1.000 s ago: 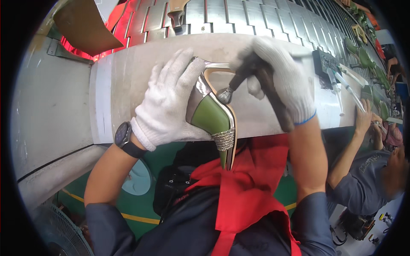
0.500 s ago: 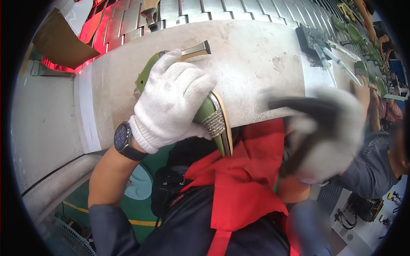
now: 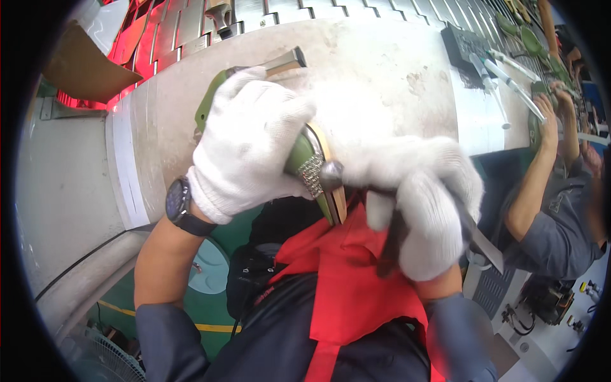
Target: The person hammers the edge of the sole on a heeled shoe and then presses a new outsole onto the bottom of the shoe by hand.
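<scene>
My left hand, in a white knit glove, is closed around a green high-heeled shoe with a glittering band and a metallic heel. The shoe lies turned on its side, its toe toward me and its sole facing right. My gloved right hand grips a hammer with a rounded metal head. That head overlaps the sole edge beside the band; contact cannot be made out. A dark handle part shows below my fingers, and a flat metal end sticks out past the hand.
A pale worktop lies beneath the shoe, with a slatted metal conveyor beyond. At right stand a black block and white pen-like tools. A co-worker's arm reaches in there. A brown curved sheet hangs at far left.
My right hand has swung left with the hammer, bringing its head to the shoe's band. The left hand and shoe have shifted slightly up and left. The co-worker's arm has moved too.
</scene>
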`<state>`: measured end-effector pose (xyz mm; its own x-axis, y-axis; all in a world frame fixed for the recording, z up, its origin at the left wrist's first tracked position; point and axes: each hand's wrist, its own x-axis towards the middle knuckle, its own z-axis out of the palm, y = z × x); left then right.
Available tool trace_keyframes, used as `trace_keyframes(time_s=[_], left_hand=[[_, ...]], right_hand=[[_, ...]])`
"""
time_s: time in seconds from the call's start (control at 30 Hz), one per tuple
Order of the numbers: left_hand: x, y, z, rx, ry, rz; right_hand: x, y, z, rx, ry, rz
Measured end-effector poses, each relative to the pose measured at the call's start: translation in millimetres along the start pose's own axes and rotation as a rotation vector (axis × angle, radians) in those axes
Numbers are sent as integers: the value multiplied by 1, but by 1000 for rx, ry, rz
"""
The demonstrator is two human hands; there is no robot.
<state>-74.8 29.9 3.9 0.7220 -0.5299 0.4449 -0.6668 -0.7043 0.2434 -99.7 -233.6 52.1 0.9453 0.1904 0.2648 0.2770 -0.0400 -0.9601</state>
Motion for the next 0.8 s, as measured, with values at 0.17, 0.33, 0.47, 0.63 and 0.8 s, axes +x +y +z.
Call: trace_keyframes(time_s=[0.17, 0.33, 0.47, 0.63, 0.8], left_hand=[[-3, -6, 1, -8, 41, 6], [-6, -10, -2, 18, 59, 15], [7, -11, -3, 12, 87, 22], [9, -4, -10, -11, 114, 18], [5, -2, -17, 35, 131, 75]], right_hand=[[19, -4, 17, -104, -15, 43], [-4, -23, -2, 383, -34, -93], [10, 14, 13, 307, -29, 113], [61, 45, -17, -625, -206, -565], [58, 87, -33, -933, 97, -444]])
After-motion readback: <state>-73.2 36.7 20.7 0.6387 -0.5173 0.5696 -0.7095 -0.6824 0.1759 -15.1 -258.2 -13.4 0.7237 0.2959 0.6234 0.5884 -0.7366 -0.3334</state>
